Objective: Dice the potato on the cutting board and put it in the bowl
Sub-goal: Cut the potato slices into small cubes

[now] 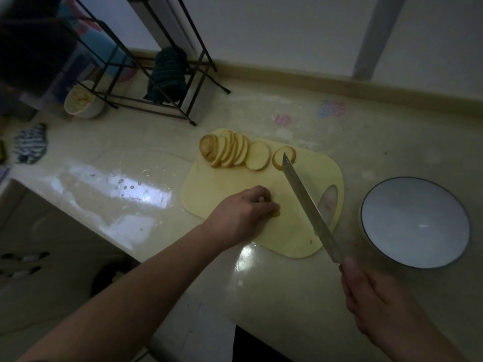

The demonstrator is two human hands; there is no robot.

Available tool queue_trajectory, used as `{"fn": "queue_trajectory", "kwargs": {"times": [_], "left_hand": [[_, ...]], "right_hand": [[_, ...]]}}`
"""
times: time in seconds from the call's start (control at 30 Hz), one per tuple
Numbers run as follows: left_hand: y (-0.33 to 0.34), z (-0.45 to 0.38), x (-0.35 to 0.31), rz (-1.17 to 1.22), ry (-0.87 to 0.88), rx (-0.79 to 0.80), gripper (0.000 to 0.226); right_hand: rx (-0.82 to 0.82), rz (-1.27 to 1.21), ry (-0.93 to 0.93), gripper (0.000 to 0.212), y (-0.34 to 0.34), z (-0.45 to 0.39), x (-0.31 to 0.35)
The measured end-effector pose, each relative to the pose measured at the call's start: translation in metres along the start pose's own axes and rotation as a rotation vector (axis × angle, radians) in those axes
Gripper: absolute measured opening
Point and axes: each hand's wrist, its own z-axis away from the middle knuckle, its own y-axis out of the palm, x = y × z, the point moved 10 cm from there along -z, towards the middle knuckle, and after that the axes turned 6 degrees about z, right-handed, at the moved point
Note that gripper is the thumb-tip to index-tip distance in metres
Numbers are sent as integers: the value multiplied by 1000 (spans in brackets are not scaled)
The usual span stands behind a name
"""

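No writing or brand is showing anywhere that can be read; the pink and purple marks [333, 108] on the counter are too blurred to make out.

The counter [287, 296] is glossy and cream-coloured, catching bright reflections near its left edge, and is running along a pale wall with a raised tan lip at the back. The room is dim. A black wire rack [162, 74] is standing at the back left with a dark cloth [168, 74] draped in it, and a small bowl of something yellow [82, 100] is sitting beside its feet.

A yellow board [235, 178] is lying mid-counter. Potato slices [232, 151] are leaning in a fanned row along its far edge, with two more rounds lying flat to their right. The left hand [243, 214] is curling down over a small potato piece [274, 212] near the board's middle, probably pinching it, though the fingers are hiding most of it. The right hand [376, 301] is gripping the handle of a knife [305, 205], its blade angling across the board towards the far slices. A white bowl [415, 223] with a dark rim is sitting just right of the board, nothing showing in it.
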Motion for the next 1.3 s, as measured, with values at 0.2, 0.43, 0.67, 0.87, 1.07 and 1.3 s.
{"fn": "queue_trajectory", "kwargs": {"times": [0.2, 0.43, 0.67, 0.87, 1.07, 1.3], "left_hand": [[-5, 10, 5, 32, -319, -294, 32], [6, 6, -5, 203, -601, -463, 22], [5, 2, -11, 151, -420, -418, 23], [5, -1, -13, 113, -311, -376, 35], [2, 4, -25, 46, -129, -384, 16], [7, 2, -25, 57, -111, -388, 20]], "right_hand": [[-13, -18, 9, 65, 3, -3, 2], [-53, 110, -47, 76, 1, -7, 17], [-15, 195, -88, 57, 5, -2, 33], [-9, 227, -94, 61, -3, -3, 31], [-26, 291, -129, 66, -5, 1, 35], [-29, 317, -164, 57, -4, 1, 34]]}}
